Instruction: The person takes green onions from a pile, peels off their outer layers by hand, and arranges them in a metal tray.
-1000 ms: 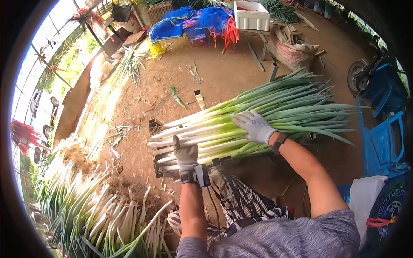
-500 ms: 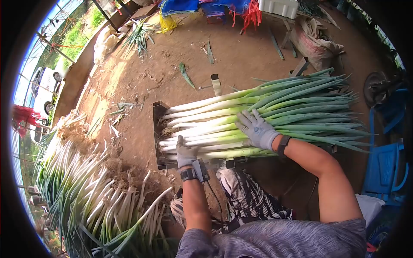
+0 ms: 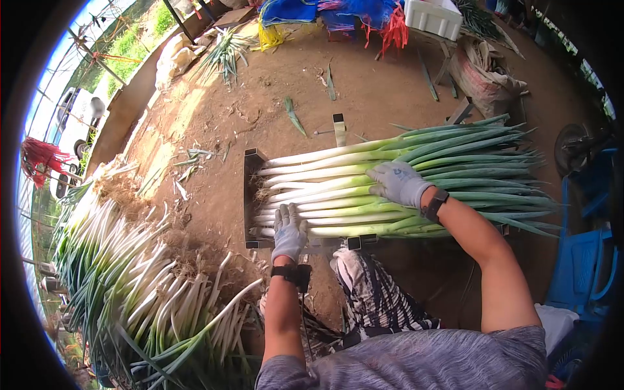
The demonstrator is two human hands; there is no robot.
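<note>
A row of long green onions (image 3: pixel 325 177) lies side by side across a low metal frame (image 3: pixel 252 214), with roots and white shafts at the left and green leaves at the right. My left hand (image 3: pixel 290 234), in a light work glove, rests on the near white shafts with its fingers stretched out. Farther right, my gloved right hand (image 3: pixel 398 183) lies over the middle of the row, where white turns to green. Its fingers are bent and drawn together on the stalks; their tips are partly hidden.
A big heap of green onions (image 3: pixel 149 279) covers the ground at the left. Blue chairs (image 3: pixel 578 260) stand at the right. At the back are a white foam box (image 3: pixel 434 18), a woven sack (image 3: pixel 487 78) and blue cloth (image 3: pixel 289 10). Loose leaves (image 3: pixel 294 116) lie on the dirt floor.
My left hand has moved from the row's near edge onto the shafts, its fingers now stretched forward. My right hand's spread fingers have drawn together. The camera view has shifted slightly.
</note>
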